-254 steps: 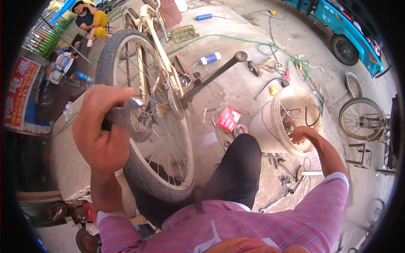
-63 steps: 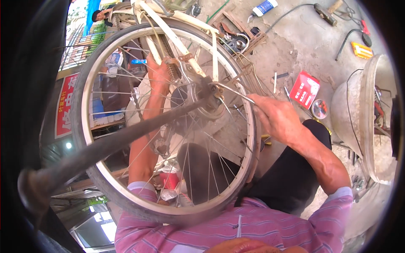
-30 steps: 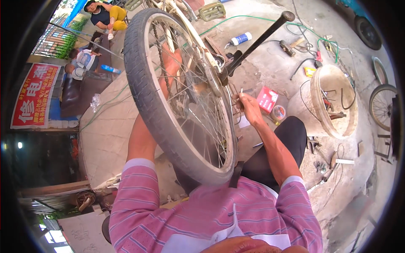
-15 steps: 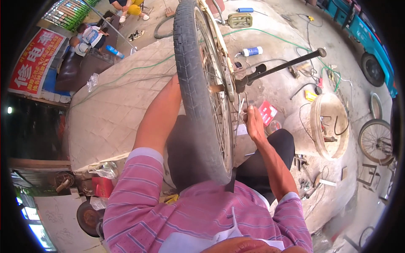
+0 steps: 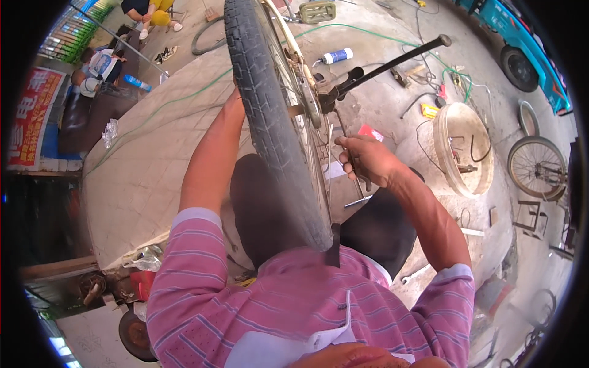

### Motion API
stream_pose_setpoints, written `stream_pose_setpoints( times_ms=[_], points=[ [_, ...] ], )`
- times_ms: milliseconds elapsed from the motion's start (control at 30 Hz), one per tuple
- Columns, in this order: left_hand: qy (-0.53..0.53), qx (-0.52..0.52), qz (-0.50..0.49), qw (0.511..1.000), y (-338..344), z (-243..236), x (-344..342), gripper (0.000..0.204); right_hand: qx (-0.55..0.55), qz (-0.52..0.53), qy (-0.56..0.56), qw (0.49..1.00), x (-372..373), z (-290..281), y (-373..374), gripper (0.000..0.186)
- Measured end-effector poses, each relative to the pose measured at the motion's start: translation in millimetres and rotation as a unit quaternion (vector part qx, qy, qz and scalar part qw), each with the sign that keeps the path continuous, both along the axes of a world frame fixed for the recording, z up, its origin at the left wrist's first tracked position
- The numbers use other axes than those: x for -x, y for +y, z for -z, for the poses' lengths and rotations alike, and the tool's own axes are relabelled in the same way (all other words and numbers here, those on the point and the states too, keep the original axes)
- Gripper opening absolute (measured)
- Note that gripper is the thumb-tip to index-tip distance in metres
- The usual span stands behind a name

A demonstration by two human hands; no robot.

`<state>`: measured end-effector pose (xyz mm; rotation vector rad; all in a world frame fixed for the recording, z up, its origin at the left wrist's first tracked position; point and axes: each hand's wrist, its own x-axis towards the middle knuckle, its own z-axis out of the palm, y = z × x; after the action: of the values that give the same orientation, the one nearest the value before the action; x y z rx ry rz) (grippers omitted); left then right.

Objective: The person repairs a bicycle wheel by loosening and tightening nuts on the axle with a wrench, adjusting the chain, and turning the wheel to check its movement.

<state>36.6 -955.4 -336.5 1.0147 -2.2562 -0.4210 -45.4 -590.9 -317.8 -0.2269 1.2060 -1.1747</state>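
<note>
A bicycle wheel with a worn grey tire (image 5: 264, 104) stands upright in front of me, its lower part between my knees. Along its right side run the pale frame piece (image 5: 308, 92) and a dark kickstand (image 5: 392, 66) that sticks out to the right. My left forearm reaches up to the wheel's left side; the tire hides the fingers of my left hand (image 5: 236, 98). Right of the spokes, my right hand (image 5: 370, 158) is closed around a thin dark metal rod (image 5: 342, 126). What its far end touches is unclear.
A whitish bucket (image 5: 439, 147) with metal parts stands at the right. Beyond it are a loose wheel (image 5: 537, 168) and a blue vehicle (image 5: 521, 37). A green hose (image 5: 380, 34), a blue-and-white bottle (image 5: 337, 56) and scattered tools lie on the ground. Other people sit at the far left.
My right hand has turned over and its elbow has swung outward, with the thin rod now showing in the grip. The view has shifted, and the wheel appears slightly farther left.
</note>
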Motion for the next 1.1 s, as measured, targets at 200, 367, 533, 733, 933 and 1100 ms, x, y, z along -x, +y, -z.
stream_pose_setpoints(
  times_ms=[200, 367, 533, 733, 933, 1100],
  points=[
    [-0.045, 0.007, -0.018, 0.999, -11, -9, 2, 0.045, 0.032, 0.123, -0.031, 0.991, 11, 17, 7, 0.015],
    [-0.030, 0.044, -0.055, 0.997, -13, -1, -3, 0.048, -0.013, 0.016, 0.180, 0.984, 12, 41, 12, 0.026],
    [0.006, -0.049, -0.025, 0.998, 17, -24, 9, 0.035, 0.104, 0.016, 0.391, 0.914, 3, 124, -10, 0.033],
    [0.008, -0.014, 0.002, 1.000, -2, -11, 7, 0.040, 0.159, 0.089, 0.381, 0.907, -8, 170, -43, 0.028],
    [-0.063, -0.009, -0.056, 0.996, -8, -11, 4, 0.046, 0.169, 0.116, 0.492, 0.846, 3, 194, -82, 0.034],
    [-0.085, -0.026, -0.081, 0.993, 2, -17, 9, 0.048, 0.216, 0.145, 0.535, 0.804, 10, 209, -94, 0.038]
  ],
)
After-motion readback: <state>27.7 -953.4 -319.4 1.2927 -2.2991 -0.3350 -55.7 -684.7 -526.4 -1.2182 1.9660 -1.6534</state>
